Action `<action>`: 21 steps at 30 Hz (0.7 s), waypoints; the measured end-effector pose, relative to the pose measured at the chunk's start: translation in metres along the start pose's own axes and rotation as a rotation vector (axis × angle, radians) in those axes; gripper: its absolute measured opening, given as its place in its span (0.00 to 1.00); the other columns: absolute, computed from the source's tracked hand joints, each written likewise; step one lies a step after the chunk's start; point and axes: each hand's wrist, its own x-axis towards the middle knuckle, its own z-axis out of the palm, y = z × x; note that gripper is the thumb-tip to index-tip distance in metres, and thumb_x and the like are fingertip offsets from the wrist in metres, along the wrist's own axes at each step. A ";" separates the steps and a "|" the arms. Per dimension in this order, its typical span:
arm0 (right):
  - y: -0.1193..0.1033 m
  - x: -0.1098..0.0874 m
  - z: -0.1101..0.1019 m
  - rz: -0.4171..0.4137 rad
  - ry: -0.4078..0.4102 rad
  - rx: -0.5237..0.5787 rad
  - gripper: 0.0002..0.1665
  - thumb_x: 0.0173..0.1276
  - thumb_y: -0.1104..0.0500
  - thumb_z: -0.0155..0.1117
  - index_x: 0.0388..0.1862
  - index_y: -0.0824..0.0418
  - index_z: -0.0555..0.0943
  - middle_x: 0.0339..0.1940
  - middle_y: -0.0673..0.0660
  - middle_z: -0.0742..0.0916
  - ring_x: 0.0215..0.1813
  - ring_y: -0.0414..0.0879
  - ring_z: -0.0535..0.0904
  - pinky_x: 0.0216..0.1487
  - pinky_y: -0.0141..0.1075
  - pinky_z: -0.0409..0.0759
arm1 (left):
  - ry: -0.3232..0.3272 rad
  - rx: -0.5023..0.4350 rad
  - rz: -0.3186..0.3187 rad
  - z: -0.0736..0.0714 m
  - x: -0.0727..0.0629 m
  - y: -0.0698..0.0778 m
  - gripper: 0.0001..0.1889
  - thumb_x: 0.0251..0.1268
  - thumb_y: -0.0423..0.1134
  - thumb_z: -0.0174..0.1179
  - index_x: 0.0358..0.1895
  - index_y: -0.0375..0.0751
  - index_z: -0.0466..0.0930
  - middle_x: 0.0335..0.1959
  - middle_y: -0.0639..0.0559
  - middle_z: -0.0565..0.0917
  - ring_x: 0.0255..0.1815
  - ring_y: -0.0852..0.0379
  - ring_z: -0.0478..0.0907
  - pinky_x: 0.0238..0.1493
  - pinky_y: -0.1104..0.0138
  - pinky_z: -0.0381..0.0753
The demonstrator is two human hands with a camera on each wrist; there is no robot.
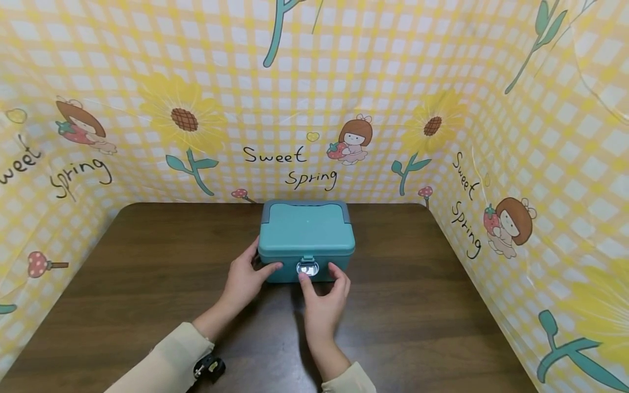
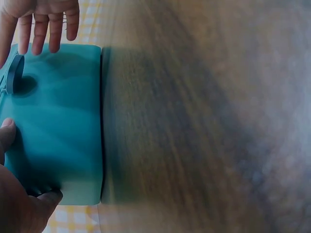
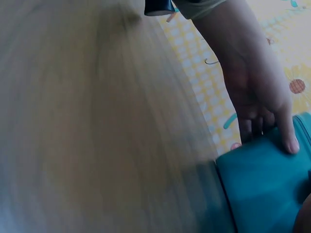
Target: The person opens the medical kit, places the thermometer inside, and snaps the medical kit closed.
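Observation:
A teal lidded box (image 1: pixel 307 226) with a silver latch (image 1: pixel 308 268) on its front sits at the far middle of the table, its lid down. My left hand (image 1: pixel 245 278) grips the box's left front corner, thumb on the front and fingers along the side; the right wrist view shows this left hand (image 3: pixel 257 87) too. At the latch, the thumb of my right hand (image 1: pixel 325 311) touches the lower edge, while its index finger is at the front face, right of the latch. The left wrist view shows the right hand's fingers (image 2: pixel 51 29) loosely extended beside the latch.
The brown wooden table (image 1: pixel 393 305) carries the box near its back edge. A yellow checked cloth (image 1: pixel 304 87) with flowers and printed figures rises behind and along both sides. A small black device (image 1: pixel 210 367) is by my left sleeve.

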 end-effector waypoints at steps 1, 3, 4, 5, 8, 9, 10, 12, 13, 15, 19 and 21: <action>0.000 -0.001 0.002 0.004 0.001 -0.004 0.40 0.54 0.45 0.85 0.62 0.55 0.77 0.60 0.50 0.77 0.66 0.45 0.73 0.71 0.55 0.70 | 0.002 0.000 0.001 0.000 0.000 0.000 0.49 0.61 0.55 0.73 0.82 0.49 0.56 0.77 0.44 0.69 0.75 0.45 0.69 0.68 0.48 0.77; 0.001 -0.003 0.006 0.009 0.001 -0.008 0.40 0.52 0.47 0.86 0.61 0.54 0.77 0.60 0.50 0.77 0.65 0.45 0.73 0.70 0.55 0.71 | 0.006 0.002 0.002 0.000 0.000 -0.001 0.49 0.61 0.55 0.73 0.82 0.49 0.56 0.76 0.44 0.70 0.74 0.44 0.70 0.67 0.49 0.77; 0.001 -0.004 0.008 0.013 0.000 -0.013 0.40 0.51 0.49 0.87 0.60 0.53 0.77 0.60 0.50 0.76 0.64 0.45 0.73 0.69 0.55 0.72 | 0.006 0.003 0.001 0.000 0.000 -0.001 0.49 0.61 0.55 0.73 0.82 0.49 0.56 0.76 0.44 0.70 0.74 0.44 0.70 0.67 0.49 0.77; 0.001 -0.005 0.010 0.017 0.000 -0.018 0.39 0.51 0.49 0.87 0.59 0.52 0.76 0.60 0.50 0.76 0.63 0.46 0.73 0.68 0.55 0.72 | 0.008 0.005 -0.001 0.000 0.000 -0.001 0.49 0.61 0.55 0.73 0.82 0.49 0.56 0.76 0.44 0.70 0.74 0.44 0.70 0.67 0.49 0.77; 0.002 -0.006 0.014 0.037 -0.004 -0.012 0.40 0.50 0.52 0.88 0.59 0.53 0.75 0.58 0.51 0.76 0.61 0.48 0.74 0.65 0.54 0.75 | 0.008 0.008 -0.009 0.000 0.000 -0.002 0.49 0.61 0.55 0.73 0.82 0.48 0.56 0.76 0.43 0.70 0.74 0.45 0.71 0.67 0.49 0.77; 0.003 -0.007 0.016 0.044 -0.008 -0.007 0.41 0.50 0.52 0.87 0.59 0.53 0.74 0.57 0.52 0.76 0.60 0.48 0.74 0.64 0.55 0.75 | 0.008 0.009 -0.012 0.000 0.000 -0.002 0.49 0.61 0.55 0.73 0.82 0.49 0.56 0.76 0.44 0.70 0.74 0.45 0.71 0.67 0.49 0.77; 0.003 -0.006 0.017 0.050 -0.010 0.002 0.41 0.50 0.52 0.87 0.60 0.54 0.74 0.57 0.52 0.77 0.59 0.49 0.75 0.63 0.55 0.75 | 0.008 0.008 -0.015 0.000 0.000 -0.002 0.49 0.61 0.55 0.73 0.82 0.49 0.56 0.76 0.44 0.70 0.74 0.45 0.71 0.67 0.49 0.77; 0.004 -0.006 0.019 0.064 -0.012 0.019 0.40 0.51 0.52 0.87 0.59 0.54 0.74 0.55 0.52 0.77 0.58 0.48 0.75 0.61 0.55 0.76 | 0.005 0.007 -0.018 0.000 0.000 -0.003 0.49 0.61 0.55 0.73 0.82 0.49 0.56 0.76 0.44 0.70 0.74 0.45 0.71 0.67 0.49 0.77; 0.004 -0.006 0.020 0.070 -0.011 0.025 0.40 0.51 0.52 0.87 0.59 0.54 0.74 0.54 0.52 0.78 0.57 0.47 0.75 0.61 0.55 0.76 | 0.005 0.006 -0.020 0.001 0.000 -0.003 0.49 0.61 0.55 0.73 0.82 0.49 0.56 0.76 0.44 0.71 0.73 0.45 0.71 0.67 0.49 0.77; 0.004 -0.005 0.021 0.074 -0.005 0.032 0.39 0.52 0.53 0.87 0.58 0.54 0.74 0.53 0.51 0.78 0.56 0.46 0.75 0.60 0.55 0.75 | 0.003 0.004 -0.022 0.001 0.000 -0.003 0.49 0.61 0.55 0.73 0.82 0.49 0.56 0.76 0.44 0.71 0.73 0.45 0.71 0.66 0.49 0.78; 0.003 -0.005 0.023 0.070 0.005 0.025 0.36 0.52 0.54 0.86 0.56 0.53 0.74 0.51 0.49 0.79 0.55 0.44 0.74 0.58 0.54 0.74 | -0.001 0.008 -0.029 0.000 0.000 -0.003 0.50 0.61 0.56 0.72 0.82 0.49 0.55 0.76 0.44 0.70 0.73 0.45 0.72 0.66 0.49 0.78; 0.003 -0.005 0.024 0.063 0.007 0.016 0.35 0.53 0.54 0.86 0.55 0.54 0.74 0.50 0.49 0.79 0.54 0.44 0.75 0.58 0.54 0.74 | -0.002 0.011 -0.033 -0.001 0.000 -0.003 0.49 0.61 0.55 0.72 0.82 0.49 0.55 0.76 0.44 0.70 0.73 0.46 0.71 0.66 0.49 0.78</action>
